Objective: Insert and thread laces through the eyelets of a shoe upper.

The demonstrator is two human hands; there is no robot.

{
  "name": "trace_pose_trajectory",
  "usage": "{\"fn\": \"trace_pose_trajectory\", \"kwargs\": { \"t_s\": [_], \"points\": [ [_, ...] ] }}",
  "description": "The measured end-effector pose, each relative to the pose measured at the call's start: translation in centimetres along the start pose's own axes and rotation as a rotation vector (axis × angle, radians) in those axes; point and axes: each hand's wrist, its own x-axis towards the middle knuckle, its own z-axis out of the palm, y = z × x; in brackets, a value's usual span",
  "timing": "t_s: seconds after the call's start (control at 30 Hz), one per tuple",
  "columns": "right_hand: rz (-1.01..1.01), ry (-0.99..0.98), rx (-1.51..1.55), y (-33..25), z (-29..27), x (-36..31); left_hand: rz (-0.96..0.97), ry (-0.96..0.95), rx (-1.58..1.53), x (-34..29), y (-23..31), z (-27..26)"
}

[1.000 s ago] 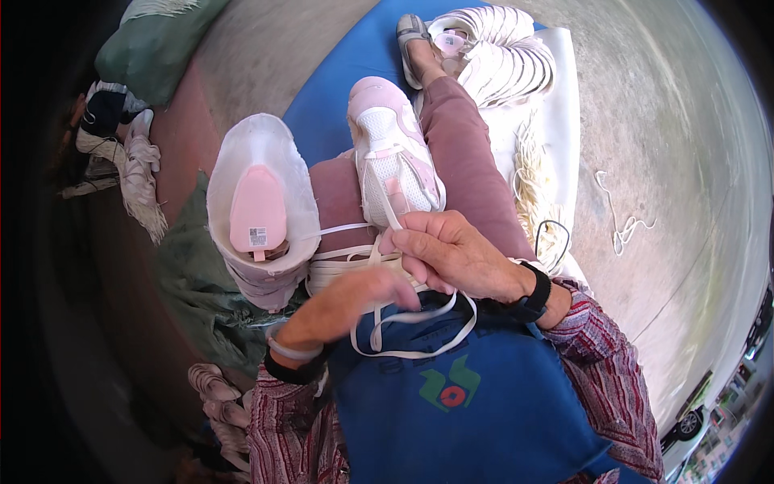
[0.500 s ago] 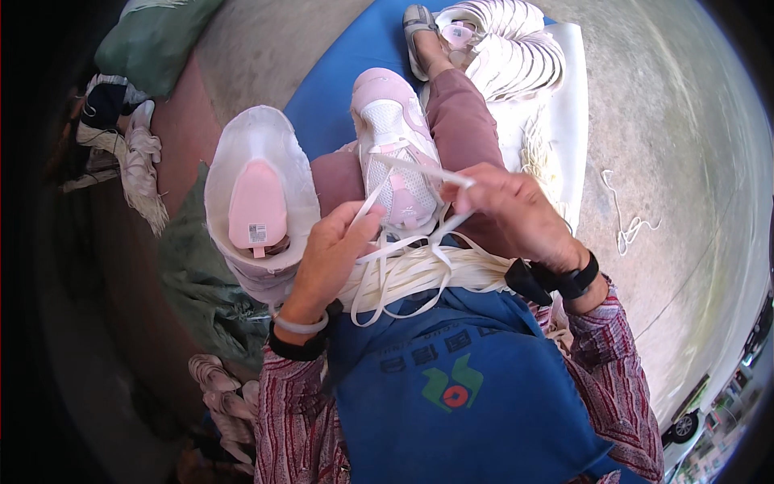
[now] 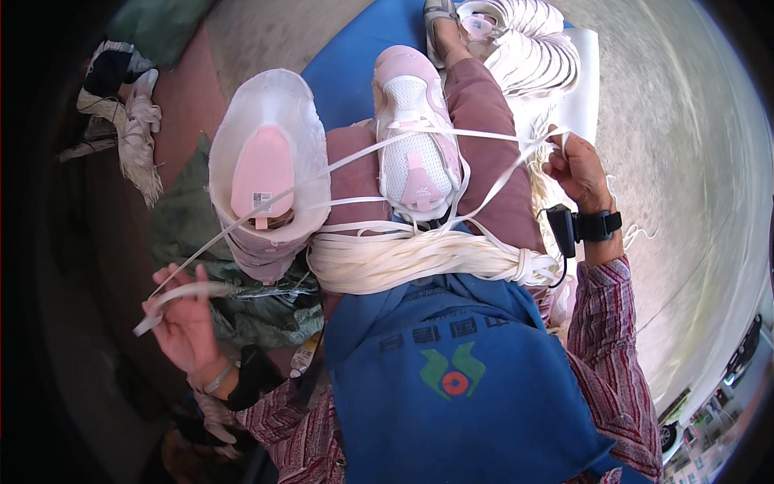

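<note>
A pink and white shoe upper (image 3: 415,157) lies across my thigh, toe end away from me. From its opening a white shoelace (image 3: 355,156) stretches out to both sides. My left hand (image 3: 184,327), low at the left, grips one part of it, with the loose end blurred by motion. At the right, my right hand (image 3: 579,171) pinches the lace between thumb and finger, pulled taut. A thick bundle of cream laces (image 3: 419,260) lies over my lap, just below the upper. Left of it stand nested white and pink uppers (image 3: 268,97) with a pink tongue facing up.
A row of stacked uppers (image 3: 532,60) rests on a white sheet (image 3: 582,97) beyond my right leg. A green sack (image 3: 181,234) lies at the left. Farther left are more uppers with hanging laces (image 3: 139,133). A blue apron (image 3: 451,347) covers my lap.
My hands have moved widely apart, left hand down and left, right hand up and right. The lace between them is drawn out long through the upper.
</note>
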Motion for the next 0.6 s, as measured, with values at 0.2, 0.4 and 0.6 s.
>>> {"fn": "trace_pose_trajectory", "kwargs": {
  "t_s": [0.2, 0.4, 0.6],
  "points": [
    [-0.162, 0.114, -0.472, 1.0, -3.1, 2.3, 0.335, 0.129, 0.079, -4.4, 9.2, -3.2],
    [-0.172, 0.069, -0.729, 1.7, -2.6, 2.8, 0.468, 0.145, 0.076, -4.4, 7.4, -0.5],
    [-0.115, -0.356, 0.111, -4.4, 2.7, -4.0, 0.019, 0.081, 0.802, 0.6, -8.3, 3.5]
  ]
}}
